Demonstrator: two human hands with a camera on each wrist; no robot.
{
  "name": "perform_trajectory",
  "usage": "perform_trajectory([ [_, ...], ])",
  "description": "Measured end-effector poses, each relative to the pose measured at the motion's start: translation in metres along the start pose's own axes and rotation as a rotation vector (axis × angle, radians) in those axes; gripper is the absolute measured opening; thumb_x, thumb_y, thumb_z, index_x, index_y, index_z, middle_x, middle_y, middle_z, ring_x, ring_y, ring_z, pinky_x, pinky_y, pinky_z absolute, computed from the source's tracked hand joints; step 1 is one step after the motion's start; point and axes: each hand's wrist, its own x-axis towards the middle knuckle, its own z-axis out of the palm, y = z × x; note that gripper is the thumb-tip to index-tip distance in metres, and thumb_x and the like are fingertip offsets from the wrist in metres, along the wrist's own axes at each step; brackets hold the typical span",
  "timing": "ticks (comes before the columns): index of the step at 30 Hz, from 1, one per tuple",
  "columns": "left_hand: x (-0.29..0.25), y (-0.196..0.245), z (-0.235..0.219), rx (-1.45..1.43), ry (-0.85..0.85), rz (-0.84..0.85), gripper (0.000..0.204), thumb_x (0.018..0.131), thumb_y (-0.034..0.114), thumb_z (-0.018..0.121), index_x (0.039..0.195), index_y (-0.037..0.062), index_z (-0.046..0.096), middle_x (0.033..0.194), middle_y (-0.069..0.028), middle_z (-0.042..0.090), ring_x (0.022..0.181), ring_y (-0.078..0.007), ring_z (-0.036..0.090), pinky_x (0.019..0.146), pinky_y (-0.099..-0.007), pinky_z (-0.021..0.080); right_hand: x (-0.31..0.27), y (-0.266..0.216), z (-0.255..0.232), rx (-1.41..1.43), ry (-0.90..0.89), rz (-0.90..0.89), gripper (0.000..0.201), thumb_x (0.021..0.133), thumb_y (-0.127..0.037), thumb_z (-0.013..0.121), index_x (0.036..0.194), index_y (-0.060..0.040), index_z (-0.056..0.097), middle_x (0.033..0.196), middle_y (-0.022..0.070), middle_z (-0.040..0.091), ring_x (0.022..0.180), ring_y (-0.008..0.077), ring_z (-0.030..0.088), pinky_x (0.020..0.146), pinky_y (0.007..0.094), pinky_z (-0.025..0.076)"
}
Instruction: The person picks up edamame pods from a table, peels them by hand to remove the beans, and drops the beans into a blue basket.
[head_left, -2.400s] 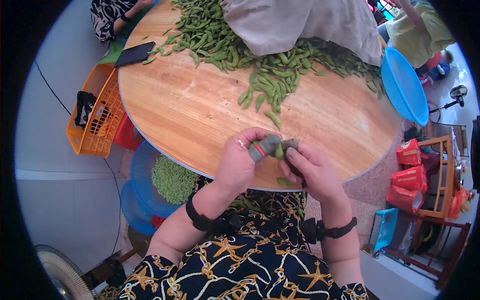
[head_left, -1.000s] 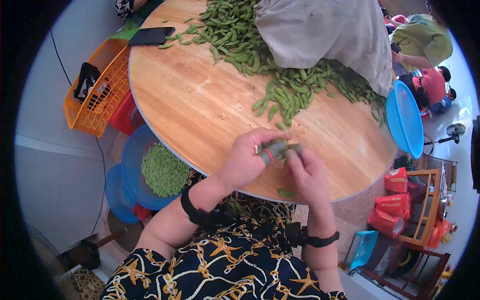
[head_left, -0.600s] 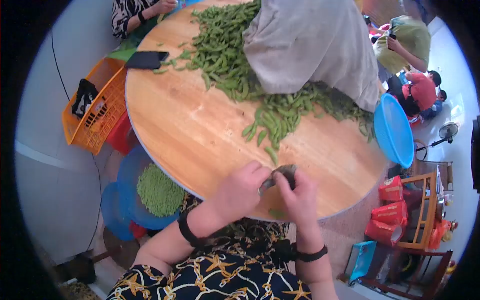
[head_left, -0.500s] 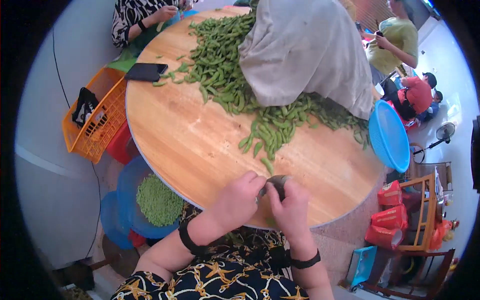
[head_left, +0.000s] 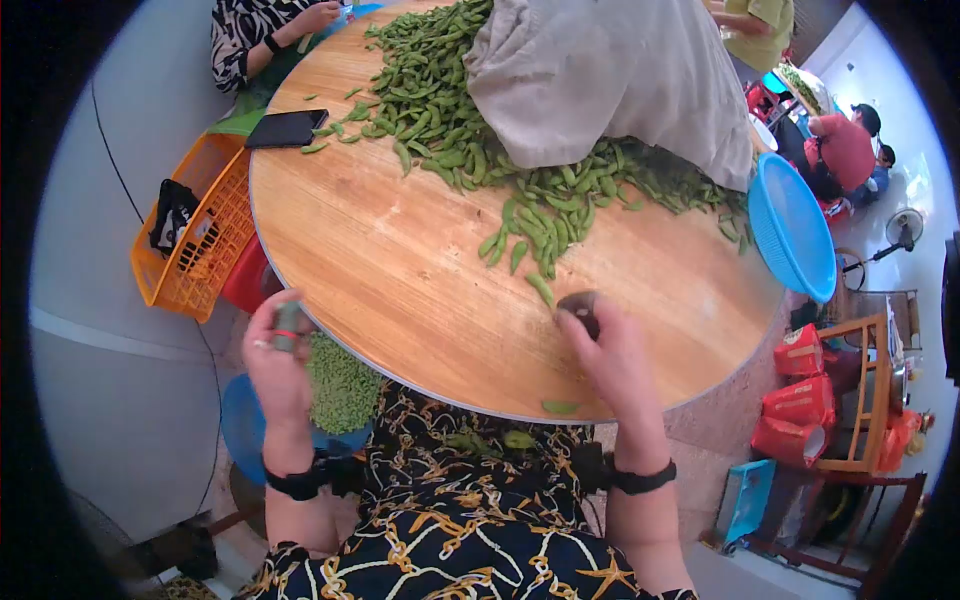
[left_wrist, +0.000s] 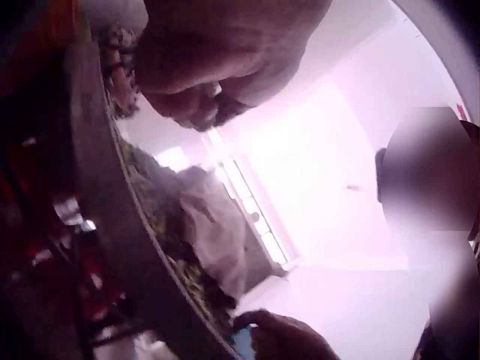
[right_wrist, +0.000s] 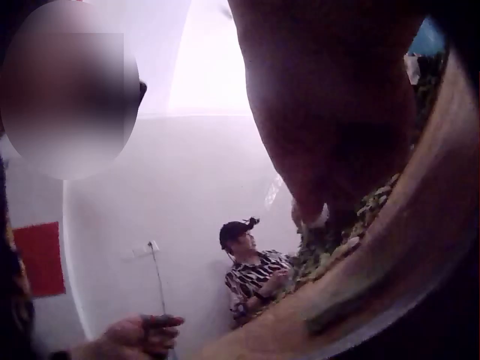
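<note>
In the head view my left hand (head_left: 278, 370) is off the table's left edge, above a blue basin of shelled green beans (head_left: 345, 385). A grey-green wrap with a red band (head_left: 287, 327) covers its thumb. The fingers are loosely bent, and no bean or pod shows in them. My right hand (head_left: 618, 360) is low over the round wooden table (head_left: 400, 290), a dark cover (head_left: 579, 312) on one digit. Its fingertips are right beside a single edamame pod (head_left: 540, 290) at the near end of the pod pile (head_left: 535, 225). Its palm side is hidden.
A grey cloth (head_left: 610, 80) covers much of the pile. A phone (head_left: 287, 129) lies at the left edge, and a blue basket (head_left: 790, 228) leans at the right. One pod (head_left: 560, 407) lies near the front edge. Green bits (head_left: 518, 440) lie in the lap. Other people sit beyond.
Both hands worked together on a pod before; now they are apart. The left has swung left over the bean basin, and the right has moved forward to the lone pod.
</note>
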Motion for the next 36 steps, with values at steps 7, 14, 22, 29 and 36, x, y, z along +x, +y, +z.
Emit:
perform_trajectory([
  [7,-0.013,-0.05,-0.103,2.153,-0.14,0.416,0.027,0.075,0.001,0.053,0.102,0.0005,0.06,0.082,-0.0096,0.059,0.076,-0.0202,0.056,0.072,-0.0271,0.044,0.013,0.004,0.029,-0.49,0.232,-0.055,0.017,0.077,-0.02,0.061,0.082,-0.0036,0.058,0.064,0.0157,0.06,0.058,0.0324,0.059,0.054,0.0404,0.047],
  [14,-0.025,0.017,0.024,0.909,-0.439,0.66,0.043,0.063,-0.003,0.06,0.105,0.0048,0.06,0.086,-0.0106,0.059,0.078,-0.0278,0.056,0.067,-0.0339,0.047,0.001,-0.007,0.02,-0.173,0.004,-0.065,0.018,0.073,-0.019,0.063,0.077,-0.0017,0.06,0.064,0.0173,0.059,0.054,0.0311,0.058,0.052,0.0377,0.046],
  [22,-0.044,-0.003,0.136,0.634,-0.795,0.789,0.026,0.073,0.003,0.062,0.098,0.0011,0.056,0.075,-0.0102,0.059,0.066,-0.0198,0.057,0.058,-0.03,0.045,-0.018,-0.01,-0.001,0.405,-0.108,0.132,0.018,0.082,-0.018,0.059,0.082,-0.0004,0.058,0.06,0.0014,0.053,0.053,0.0084,0.048,0.048,0.0248,0.04],
  [29,-0.046,-0.025,0.16,-0.268,-0.631,-0.332,0.009,0.079,0.008,0.063,0.085,0.0047,0.056,0.078,-0.0024,0.06,0.07,-0.0071,0.054,0.058,-0.0205,0.041,-0.024,0.003,-0.003,0.776,-0.3,0.231,0.021,0.093,-0.02,0.042,0.088,-0.0039,0.053,0.068,-0.0033,0.048,0.057,0.0046,0.044,0.052,0.0187,0.037],
  [36,-0.045,-0.025,0.166,-0.427,-0.538,-0.291,0.01,0.077,0.005,0.065,0.081,0.0054,0.055,0.073,-0.0007,0.057,0.066,-0.0076,0.053,0.061,-0.0208,0.041,-0.025,0.004,-0.005,0.982,-0.434,0.328,0.023,0.094,-0.023,0.041,0.082,-0.0065,0.052,0.066,-0.0042,0.048,0.056,0.0034,0.042,0.051,0.0182,0.034],
])
